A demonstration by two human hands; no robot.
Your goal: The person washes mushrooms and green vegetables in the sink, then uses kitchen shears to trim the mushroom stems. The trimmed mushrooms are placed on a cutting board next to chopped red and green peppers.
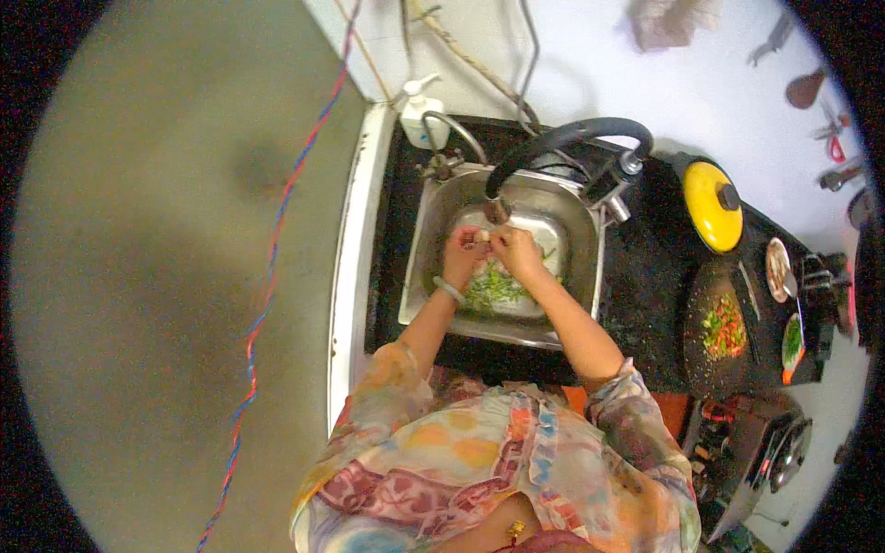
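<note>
Both hands meet over a stainless-steel sink (584, 276), just below the spout of a black flexible faucet (574, 135). My left hand (467, 252), with a pale bangle on its wrist, holds a small whitish piece (482, 236) at its fingertips; what it is cannot be made out. My right hand (515, 249) has its fingers curled close against the same piece; whether it grips anything itself is unclear. Chopped green scraps (494, 287) lie in the basin beneath the hands.
A white pump bottle (424, 121) stands at the sink's back left corner. On the black counter (636, 290) to the right are a yellow lid (712, 207), a round board with chopped red and green vegetables (724, 328), a knife (749, 289) and small dishes (778, 269). A white-edged wall borders the left.
</note>
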